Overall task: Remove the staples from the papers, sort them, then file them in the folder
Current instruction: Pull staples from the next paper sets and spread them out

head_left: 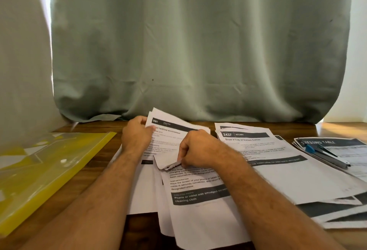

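**Now both hands on the middle stack**

Both forearms reach forward over the wooden table [95,172], nearly parallel, palms down. The left hand [136,137] curls its fingers round the far left edge of the sheet numbered 3561 [170,128], thumb on top, lifting that page slightly off the pile. The right hand [195,149] is fisted low, fingers pinching the folded-over, ragged corner [168,163] of the same sheet, close beside the left wrist. Whether a staple sits in that corner is too small to tell.

Under both hands lies the middle stack of papers [196,200], fanned untidily toward the near edge, white with grey bands and black print. Just to the right, a second stack headed 2437 Kitchen [278,162] lies flat. Further right is a third pile titled Dressing Table [337,144], with a blue-and-grey staple remover [325,155] resting on it. Well to the left lies a yellow translucent folder [39,170], its snap button showing. A pale green curtain [198,47] hangs behind the table.
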A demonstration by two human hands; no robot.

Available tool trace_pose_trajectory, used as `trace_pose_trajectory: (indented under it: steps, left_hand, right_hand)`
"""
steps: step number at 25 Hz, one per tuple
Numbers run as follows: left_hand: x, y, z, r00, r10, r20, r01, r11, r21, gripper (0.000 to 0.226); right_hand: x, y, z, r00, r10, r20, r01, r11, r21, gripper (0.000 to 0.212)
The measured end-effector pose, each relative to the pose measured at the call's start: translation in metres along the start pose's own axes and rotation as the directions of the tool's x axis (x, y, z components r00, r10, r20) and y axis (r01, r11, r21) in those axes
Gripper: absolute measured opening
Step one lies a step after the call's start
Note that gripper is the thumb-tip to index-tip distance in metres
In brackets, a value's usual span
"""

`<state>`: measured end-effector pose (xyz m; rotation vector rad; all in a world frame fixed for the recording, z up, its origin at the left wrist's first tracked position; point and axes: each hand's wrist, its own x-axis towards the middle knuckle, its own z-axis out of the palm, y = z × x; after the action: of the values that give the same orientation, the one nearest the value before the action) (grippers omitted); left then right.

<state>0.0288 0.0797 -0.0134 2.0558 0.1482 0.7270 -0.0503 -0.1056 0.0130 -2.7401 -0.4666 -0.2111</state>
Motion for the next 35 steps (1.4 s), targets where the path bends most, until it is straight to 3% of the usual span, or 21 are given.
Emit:
trace_pose_trajectory:
  steps: [2, 7, 12, 17, 24, 29, 32, 35]
  left_hand:
    - [0.0, 0.002, -0.003, 0.998, -0.027, -0.049, 0.022, 0.994, -0.104, 0.006]
    - [-0.001, 0.004, -0.005, 0.99, -0.136, -0.047, 0.116, 0.947, -0.3, 0.02]
    - [-0.002, 0.008, -0.007, 0.984, -0.178, -0.019, 0.161, 0.926, -0.342, 0.018]
    - [-0.004, 0.009, -0.009, 0.99, -0.139, -0.002, 0.129, 0.921, -0.369, 0.02]
    - [-0.006, 0.011, -0.008, 0.992, -0.122, -0.043, 0.097, 0.924, -0.371, 0.019]
    - [-0.013, 0.015, -0.007, 0.997, 0.048, -0.064, -0.064, 0.958, -0.28, 0.004]
    - [-0.015, 0.017, -0.009, 0.996, 0.085, -0.016, -0.086, 0.941, -0.327, 0.018]
    - [-0.016, 0.018, -0.013, 0.997, 0.075, -0.019, -0.077, 0.936, -0.344, 0.017]
  right_hand:
    - [-0.001, -0.002, 0.0, 1.0, -0.024, 0.016, 0.024, 0.999, 0.039, 0.009]
    - [-0.002, -0.006, -0.002, 0.998, -0.069, 0.006, 0.068, 0.992, 0.109, 0.013]
    - [0.001, -0.008, -0.001, 0.981, -0.108, -0.164, 0.118, 0.992, 0.055, 0.066]
    - [0.009, -0.005, 0.001, 0.967, -0.034, -0.254, 0.064, 0.992, 0.108, 0.092]
    - [0.014, 0.002, 0.001, 0.965, -0.034, -0.259, 0.068, 0.99, 0.122, 0.082]
    - [0.014, 0.004, 0.002, 0.97, -0.03, -0.243, 0.05, 0.996, 0.074, 0.083]
    - [0.014, 0.006, 0.001, 0.972, -0.031, -0.234, 0.056, 0.994, 0.099, 0.092]
    - [0.014, 0.007, 0.001, 0.972, -0.043, -0.229, 0.068, 0.993, 0.101, 0.096]
